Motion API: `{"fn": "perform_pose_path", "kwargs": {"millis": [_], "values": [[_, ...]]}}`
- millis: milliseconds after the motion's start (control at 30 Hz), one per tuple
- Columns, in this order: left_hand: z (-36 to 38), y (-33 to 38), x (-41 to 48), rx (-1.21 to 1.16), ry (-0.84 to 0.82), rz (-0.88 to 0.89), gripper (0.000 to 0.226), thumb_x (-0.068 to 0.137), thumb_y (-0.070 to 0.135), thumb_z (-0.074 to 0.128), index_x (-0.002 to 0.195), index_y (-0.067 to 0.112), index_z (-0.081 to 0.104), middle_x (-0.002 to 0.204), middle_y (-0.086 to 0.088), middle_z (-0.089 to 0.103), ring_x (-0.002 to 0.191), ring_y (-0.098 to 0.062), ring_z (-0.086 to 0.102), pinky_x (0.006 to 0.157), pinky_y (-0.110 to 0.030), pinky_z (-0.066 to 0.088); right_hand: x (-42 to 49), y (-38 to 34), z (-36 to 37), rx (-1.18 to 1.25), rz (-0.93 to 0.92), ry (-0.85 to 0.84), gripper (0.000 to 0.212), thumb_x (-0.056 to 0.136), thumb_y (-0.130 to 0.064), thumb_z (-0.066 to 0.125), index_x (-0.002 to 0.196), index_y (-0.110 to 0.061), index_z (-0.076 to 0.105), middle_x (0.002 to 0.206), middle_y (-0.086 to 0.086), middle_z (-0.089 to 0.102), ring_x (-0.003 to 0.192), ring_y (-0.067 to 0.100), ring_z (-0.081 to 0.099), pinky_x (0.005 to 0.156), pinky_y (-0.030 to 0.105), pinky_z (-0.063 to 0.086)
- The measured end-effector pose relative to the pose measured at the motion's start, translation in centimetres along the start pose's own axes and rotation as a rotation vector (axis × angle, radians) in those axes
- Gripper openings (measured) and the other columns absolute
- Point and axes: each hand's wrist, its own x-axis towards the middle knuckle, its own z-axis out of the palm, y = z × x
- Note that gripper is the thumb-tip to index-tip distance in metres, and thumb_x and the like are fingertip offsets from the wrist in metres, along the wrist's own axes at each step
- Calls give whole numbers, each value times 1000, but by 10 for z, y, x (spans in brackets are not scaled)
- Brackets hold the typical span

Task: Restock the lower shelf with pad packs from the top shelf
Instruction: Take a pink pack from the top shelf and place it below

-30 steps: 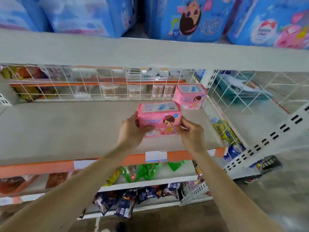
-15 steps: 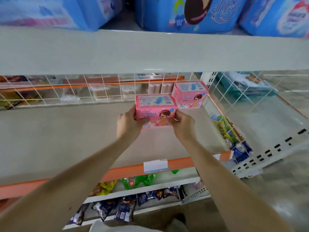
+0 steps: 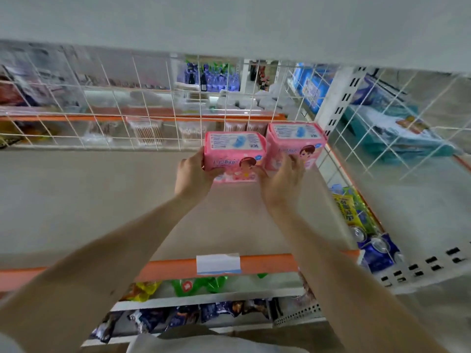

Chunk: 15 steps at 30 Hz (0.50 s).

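on a beige shelf, left hand and right hand share a grip holding a pink pad pack, just beside a second pack.

We're seeing a person's two arms, both bare from the frame edge up to the wrists. We're marking the left forearm and the right forearm as slim and smooth. The left hand and the right hand are showing bare as well. We're noting one tiny dark speck on the left forearm. Along the bottom edge a pale grey-beige garment is showing as plain, blurred cloth. We're spotting another pale grey patch of cloth in the bottom-left corner and can't tell if it's the same piece.
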Motion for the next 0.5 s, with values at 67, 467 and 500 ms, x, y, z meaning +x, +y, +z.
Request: {"fn": "perform_pose_path", "kwargs": {"millis": [67, 467, 500], "values": [[5, 1, 7, 9, -11, 6, 54, 76, 28, 85, 125, 20, 67, 102, 0, 76, 86, -17, 68, 78, -22, 48, 2, 1, 2, 19, 97, 51, 114, 72, -59, 80, 152, -3, 22, 157, 22, 26, 145, 38, 21, 116, 50, 24], [26, 0, 33, 22, -2, 29, 43, 77, 29, 85, 114, 14, 70, 90, 2, 74, 79, -19, 66, 72, -30, 52, 28, 16, 19, 52, 135, 14, 122, 74, -58, 77, 158, -8, 4, 166, 16, 4, 152, 35, 7, 120, 51, 20], [26, -1, 34, 25, 4, 39, 44, 76, 30, 85, 114, 15, 70, 87, 3, 73, 77, -19, 66, 71, -29, 50, 29, 16, 21, 49, 143, 32, 120, 74, -55, 78, 158, -8, 7, 165, 17, 6, 152, 36, 9, 119, 52, 20]]}}
